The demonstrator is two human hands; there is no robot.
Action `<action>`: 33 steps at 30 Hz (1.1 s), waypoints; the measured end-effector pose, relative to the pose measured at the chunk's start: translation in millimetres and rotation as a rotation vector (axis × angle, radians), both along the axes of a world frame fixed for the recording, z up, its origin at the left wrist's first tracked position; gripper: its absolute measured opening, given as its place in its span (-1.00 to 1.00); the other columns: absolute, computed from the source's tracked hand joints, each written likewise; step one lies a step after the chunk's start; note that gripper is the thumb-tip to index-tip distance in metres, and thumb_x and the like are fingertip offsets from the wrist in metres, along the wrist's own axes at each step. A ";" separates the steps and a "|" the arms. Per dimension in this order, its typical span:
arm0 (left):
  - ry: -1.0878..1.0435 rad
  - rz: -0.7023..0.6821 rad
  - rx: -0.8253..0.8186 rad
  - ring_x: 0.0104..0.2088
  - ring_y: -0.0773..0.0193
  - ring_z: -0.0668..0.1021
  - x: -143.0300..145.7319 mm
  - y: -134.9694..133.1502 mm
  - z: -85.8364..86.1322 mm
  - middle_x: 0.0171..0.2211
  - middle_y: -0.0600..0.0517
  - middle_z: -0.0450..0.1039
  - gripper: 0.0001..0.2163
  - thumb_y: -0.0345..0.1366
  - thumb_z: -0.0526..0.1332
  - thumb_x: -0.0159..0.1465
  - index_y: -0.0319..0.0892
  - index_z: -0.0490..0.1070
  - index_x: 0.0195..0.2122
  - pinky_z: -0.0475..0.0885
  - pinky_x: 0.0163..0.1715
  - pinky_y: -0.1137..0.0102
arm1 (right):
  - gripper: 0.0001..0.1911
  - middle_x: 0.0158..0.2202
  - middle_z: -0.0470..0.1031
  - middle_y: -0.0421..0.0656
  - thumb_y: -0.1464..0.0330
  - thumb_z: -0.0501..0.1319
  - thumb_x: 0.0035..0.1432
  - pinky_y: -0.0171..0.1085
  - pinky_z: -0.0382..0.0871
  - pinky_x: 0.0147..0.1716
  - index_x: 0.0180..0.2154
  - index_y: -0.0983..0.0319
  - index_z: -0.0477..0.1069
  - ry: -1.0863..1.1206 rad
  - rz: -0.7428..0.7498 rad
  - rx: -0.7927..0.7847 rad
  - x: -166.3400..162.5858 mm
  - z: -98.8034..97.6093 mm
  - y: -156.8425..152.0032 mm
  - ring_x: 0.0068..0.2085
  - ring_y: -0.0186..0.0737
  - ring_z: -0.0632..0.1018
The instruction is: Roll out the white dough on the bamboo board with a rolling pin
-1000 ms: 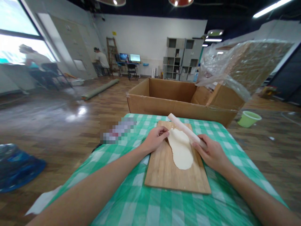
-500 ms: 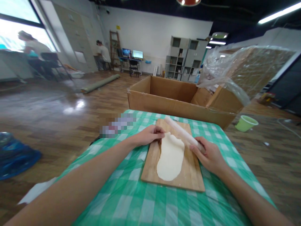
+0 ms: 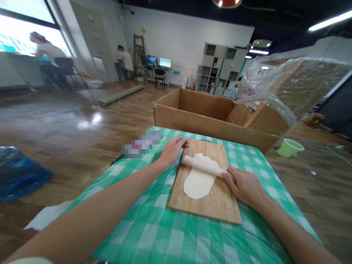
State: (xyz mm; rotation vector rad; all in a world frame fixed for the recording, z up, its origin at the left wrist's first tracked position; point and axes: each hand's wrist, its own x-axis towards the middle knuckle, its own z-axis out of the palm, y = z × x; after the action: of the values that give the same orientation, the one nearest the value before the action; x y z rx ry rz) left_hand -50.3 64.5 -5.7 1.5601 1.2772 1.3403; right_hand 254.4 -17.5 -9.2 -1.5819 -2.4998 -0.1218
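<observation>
Here, line by line:

Left hand: the left hand [image 3: 172, 149] rests at the left end of the rolling pin [image 3: 205, 166], by the upper left corner of the cutting board [image 3: 217, 205]; its fingers are curled loosely and close together over the pin's end, though whether they grip it I cannot tell.

Right hand: the right hand [image 3: 243, 185] lies palm down on the pin's right end, fingers held together and pressed on top of it rather than wrapped round.

Rolling pin: pale and slim, it lies slantwise across the dough [image 3: 198, 181], left end farther away, right end nearer.

Dough: a flat, pale, long oval sheet on the middle of the board; a small lobe shows beyond the pin, the larger part on the near side.

Cutting board: wooden, oblong, lying on the green-and-white checked tablecloth [image 3: 154, 227].

Beyond the table: an open cardboard box [image 3: 203, 117] stands just past the far edge, with a plastic-wrapped bundle [image 3: 297, 84] to its right.

Floor: a light green bowl [image 3: 290, 147] sits on the wood at right; a blue bag [image 3: 16, 176] lies at far left.

Background: two people are by the windows and the desk, well apart from the table.
</observation>
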 end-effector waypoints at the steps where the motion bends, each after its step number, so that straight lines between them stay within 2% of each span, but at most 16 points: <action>1: 0.114 -0.003 0.072 -0.18 0.14 0.61 1.7 -5.4 3.9 -0.27 -0.06 0.60 -0.70 -0.13 0.04 0.43 -0.16 0.48 -0.30 0.47 -0.05 0.23 | -0.47 -0.32 0.62 -0.08 0.03 -0.19 0.54 -0.19 0.03 -0.46 -0.25 0.15 0.39 -0.047 0.000 0.019 -1.3 -0.1 1.2 -0.37 -0.09 0.60; 4: 0.469 -0.066 0.246 -0.07 0.12 0.59 13.0 -27.3 9.9 -0.13 -0.06 0.59 -0.71 -0.15 0.00 0.50 -0.13 0.48 -0.14 0.44 0.04 0.20 | -0.47 -0.31 0.62 -0.07 0.10 -0.22 0.56 -0.17 0.02 -0.45 -0.23 0.16 0.41 -0.148 0.013 0.062 -5.1 1.6 5.1 -0.37 -0.08 0.59; 6: 0.673 -0.086 0.278 0.02 0.07 0.57 21.7 -41.0 8.3 0.02 -0.12 0.54 -0.69 -0.13 -0.03 0.53 -0.15 0.45 -0.02 0.44 0.08 0.15 | -0.46 -0.30 0.61 -0.06 0.11 -0.23 0.56 -0.16 0.06 -0.42 -0.23 0.17 0.42 -0.183 0.026 0.074 -7.6 4.0 8.4 -0.35 -0.08 0.59; 11: 1.008 0.053 0.360 0.18 -0.08 0.48 31.4 -54.0 0.4 0.15 -0.26 0.45 -0.62 -0.11 -0.04 0.54 -0.25 0.39 0.13 0.34 0.22 0.03 | -0.42 -0.21 0.62 -0.02 0.12 -0.23 0.56 -0.18 0.16 -0.34 -0.22 0.18 0.47 -0.240 -0.020 0.062 -19.8 13.1 27.3 -0.26 -0.09 0.61; 15: 1.096 0.146 0.348 0.26 -0.15 0.43 32.5 -50.6 1.6 0.22 -0.31 0.42 -0.58 -0.11 -0.04 0.54 -0.28 0.36 0.21 0.30 0.25 -0.02 | -0.34 -0.16 0.62 0.03 0.09 -0.27 0.56 -0.17 0.27 -0.23 -0.22 0.20 0.53 -0.232 -0.102 0.001 -39.1 20.5 54.3 -0.16 -0.03 0.62; 18: 1.126 0.161 0.276 0.23 -0.15 0.46 34.5 -47.1 3.3 0.22 -0.31 0.42 -0.58 -0.12 -0.04 0.54 -0.27 0.36 0.23 0.33 0.21 -0.01 | -0.34 -0.09 0.59 0.08 0.06 -0.25 0.55 -0.12 0.32 -0.06 -0.14 0.25 0.53 -0.198 -0.114 0.064 -52.3 22.2 73.0 -0.02 0.05 0.58; 21: 1.156 0.161 0.227 0.17 -0.12 0.50 36.3 -43.3 4.3 0.18 -0.28 0.44 -0.59 -0.12 -0.04 0.54 -0.24 0.36 0.23 0.37 0.16 0.01 | -0.35 -0.03 0.55 0.11 0.00 -0.20 0.53 -0.07 0.30 0.08 -0.04 0.27 0.50 -0.160 -0.073 0.116 -57.8 21.0 88.5 0.09 0.11 0.51; 26: 1.217 0.174 0.133 0.10 -0.10 0.54 35.1 -31.0 8.2 0.12 -0.24 0.46 -0.56 -0.11 -0.09 0.55 -0.20 0.28 0.31 0.42 0.05 0.07 | -0.31 0.16 0.48 0.15 -0.08 -0.18 0.49 0.02 0.27 0.20 0.20 0.24 0.41 -0.114 0.025 0.045 -55.9 18.9 117.6 0.20 0.15 0.45; 33: 1.280 0.168 0.036 0.08 -0.13 0.55 25.6 5.6 15.0 0.12 -0.26 0.44 -0.53 -0.08 -0.20 0.56 -0.19 0.30 0.27 0.45 0.02 0.06 | -0.19 0.44 0.21 0.15 -0.16 -0.22 0.45 0.20 0.15 0.32 0.40 0.20 0.23 -0.080 -0.004 -0.037 -65.7 14.3 155.3 0.47 0.30 0.15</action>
State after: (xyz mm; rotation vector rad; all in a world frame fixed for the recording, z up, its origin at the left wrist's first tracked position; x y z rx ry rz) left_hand -24.7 70.0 9.3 2.4816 2.1068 0.2948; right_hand 188.8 137.8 5.1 -1.6274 -2.5731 -0.1429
